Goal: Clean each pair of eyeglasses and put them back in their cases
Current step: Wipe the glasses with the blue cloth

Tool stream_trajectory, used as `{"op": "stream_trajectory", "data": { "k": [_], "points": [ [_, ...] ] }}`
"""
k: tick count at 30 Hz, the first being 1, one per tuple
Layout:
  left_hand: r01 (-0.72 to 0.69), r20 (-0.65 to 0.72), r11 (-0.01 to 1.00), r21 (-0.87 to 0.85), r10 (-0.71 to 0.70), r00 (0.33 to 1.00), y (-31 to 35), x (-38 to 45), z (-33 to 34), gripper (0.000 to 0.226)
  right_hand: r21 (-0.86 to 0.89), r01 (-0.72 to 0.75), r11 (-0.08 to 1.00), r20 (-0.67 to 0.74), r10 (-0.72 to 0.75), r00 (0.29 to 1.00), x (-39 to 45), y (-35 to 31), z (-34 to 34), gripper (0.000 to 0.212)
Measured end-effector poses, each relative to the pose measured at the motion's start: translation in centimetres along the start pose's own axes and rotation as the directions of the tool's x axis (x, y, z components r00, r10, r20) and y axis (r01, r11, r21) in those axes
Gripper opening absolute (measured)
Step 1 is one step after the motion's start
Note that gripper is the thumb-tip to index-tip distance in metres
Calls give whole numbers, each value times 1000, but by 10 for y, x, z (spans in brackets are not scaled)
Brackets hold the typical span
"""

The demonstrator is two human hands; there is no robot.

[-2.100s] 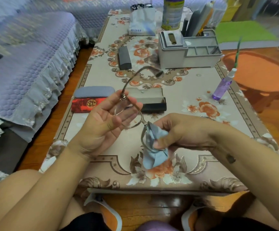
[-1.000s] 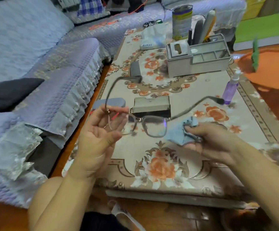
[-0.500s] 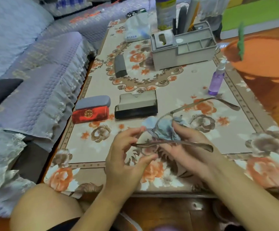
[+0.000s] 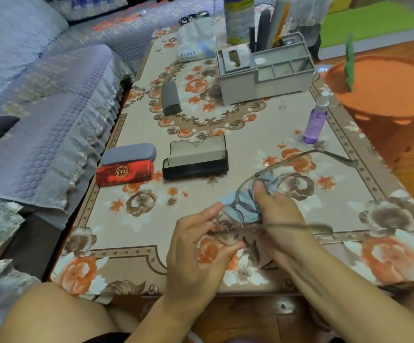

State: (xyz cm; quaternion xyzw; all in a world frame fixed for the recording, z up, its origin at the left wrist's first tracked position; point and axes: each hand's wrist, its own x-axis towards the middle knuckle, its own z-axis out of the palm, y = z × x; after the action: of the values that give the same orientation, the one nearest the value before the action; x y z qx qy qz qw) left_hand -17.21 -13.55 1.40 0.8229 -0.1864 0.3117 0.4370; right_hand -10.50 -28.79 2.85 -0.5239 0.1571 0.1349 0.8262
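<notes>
Both hands hold eyeglasses (image 4: pixel 244 220); right hand (image 4: pixel 278 215) presses cloth (image 4: pixel 244 206).

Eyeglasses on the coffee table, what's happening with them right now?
A person is cleaning a pair of eyeglasses over the flowered table. The left hand pinches one lens rim, while the right hand rubs the other lens with a blue cloth. The temples are unfolded. Behind them an open black case lies waiting, with a red case, a grey case and another dark case shut. A purple spray bottle stands upright to the right.
</notes>
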Motion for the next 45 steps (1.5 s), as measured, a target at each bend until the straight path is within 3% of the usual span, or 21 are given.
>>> {"op": "stream_trajectory", "data": {
  "k": [2,4,6,8,13,17,21,23,28,30,34,36,40,45],
  "points": [
    [36,-7,999,-20,-36,999,-2,3,3,68,110,-41,993,14,40,999,-1,0,1,38],
    [73,-25,997,-38,-74,997,-5,2,2,68,213,-115,970,115,92,989,-3,-5,0,35],
    [94,-43,993,-78,-98,994,-8,3,0,67,374,-203,905,245,115,963,-3,-11,-4,27],
    [74,-37,994,-83,-77,996,-9,3,-1,66,470,-259,844,305,120,945,-3,-15,-4,33],
    [-66,45,997,-35,67,997,-1,4,-1,54,380,-135,915,173,72,982,1,-11,2,18],
    [-145,42,988,-45,147,988,4,11,7,63,343,-105,933,28,101,994,5,-8,-1,30],
    [-71,-2,995,-71,71,997,-6,12,2,67,315,-153,937,321,47,946,7,-23,-21,17],
    [-49,-10,994,-102,49,999,-9,10,1,65,308,-174,935,394,41,918,6,-24,-23,29],
    [-14,48,989,-150,22,999,-4,3,5,62,328,-146,933,282,50,958,4,-22,-11,21],
    [-12,61,988,-154,22,998,-5,1,5,58,335,-123,934,244,40,969,5,-22,-9,31],
    [-2,43,988,-154,9,999,2,2,14,65,351,-74,933,113,37,993,4,-18,-6,18],
    [66,18,977,-202,-64,998,2,6,15,66,315,-134,939,199,72,977,3,-24,-12,13],
    [271,18,868,-417,-290,957,-2,20,7,61,295,-274,916,375,153,914,2,-38,-24,35],
    [311,80,859,-407,-306,949,0,24,2,63,368,-375,851,317,264,911,3,-32,-18,36]
  ]
}}
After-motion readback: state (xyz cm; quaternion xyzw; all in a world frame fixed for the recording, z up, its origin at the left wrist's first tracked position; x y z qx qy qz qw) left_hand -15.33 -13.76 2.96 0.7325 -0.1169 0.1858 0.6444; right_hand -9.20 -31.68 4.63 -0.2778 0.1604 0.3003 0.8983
